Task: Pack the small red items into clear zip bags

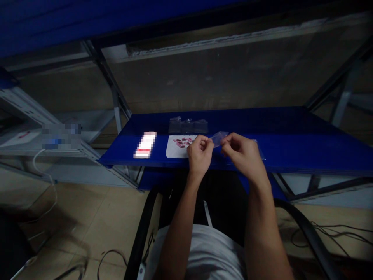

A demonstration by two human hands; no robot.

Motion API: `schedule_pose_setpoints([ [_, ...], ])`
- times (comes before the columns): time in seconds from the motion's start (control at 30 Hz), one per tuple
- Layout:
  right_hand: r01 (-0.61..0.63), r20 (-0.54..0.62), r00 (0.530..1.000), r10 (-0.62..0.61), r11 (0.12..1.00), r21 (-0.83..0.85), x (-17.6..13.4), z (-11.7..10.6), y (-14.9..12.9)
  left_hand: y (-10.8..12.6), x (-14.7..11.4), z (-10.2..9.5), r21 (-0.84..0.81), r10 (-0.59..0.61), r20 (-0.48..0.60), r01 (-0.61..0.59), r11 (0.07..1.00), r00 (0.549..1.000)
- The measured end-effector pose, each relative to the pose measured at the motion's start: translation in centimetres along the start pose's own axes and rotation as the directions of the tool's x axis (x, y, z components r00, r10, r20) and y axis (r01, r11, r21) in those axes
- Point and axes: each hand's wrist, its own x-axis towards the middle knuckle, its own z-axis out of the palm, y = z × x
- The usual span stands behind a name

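Observation:
Between my two hands is a small clear plastic bag [219, 138], raised a little above the blue shelf. My left hand [201, 153] pinches its left edge with thumb and forefinger. The fingers of my right hand [240, 151] are closed on the bag's right side. Under and left of my left hand lies a white sheet [171, 149] with several small pink and dark red pieces [182, 142] on it; my hand hides its right part. Several more clear bags [188, 126] lie in a row behind the sheet. Another clear bag [260, 149] shows partly beyond my right hand.
The blue shelf [291, 136] spans the front, with a metal frame and an upper blue shelf [87, 19] overhead. A blurred-out bright rectangle [145, 144] lies at left. Chair armrests [145, 229] flank me. Cables [335, 231] trail on the floor.

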Motion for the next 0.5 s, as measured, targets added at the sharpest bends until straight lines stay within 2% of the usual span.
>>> schedule_pose_setpoints([
  [0.1, 0.005, -0.017, 1.000, -0.005, 1.000, -0.018, 0.0, 0.2, -0.4, 0.4, 0.1, -0.3, -0.009, 0.010, -0.009, -0.010, 1.000, 1.000],
  [0.23, -0.002, -0.016, 1.000, 0.001, 1.000, -0.014, 0.0, 0.3, -0.8, 1.0, 0.0, -0.6, -0.058, 0.045, 0.061, -0.042, 0.997, 0.997],
  [0.37, 0.008, 0.032, 0.999, -0.010, 0.997, 0.073, 0.0, 0.4, -0.5, 1.2, 0.0, -0.7, -0.091, 0.034, 0.150, -0.021, 0.996, 0.988],
  [0.5, 0.012, 0.093, 0.995, -0.028, 0.985, 0.170, 0.1, 0.4, 0.2, 1.0, 0.1, -0.6, -0.138, -0.002, 0.193, 0.029, 0.990, 0.981],
])
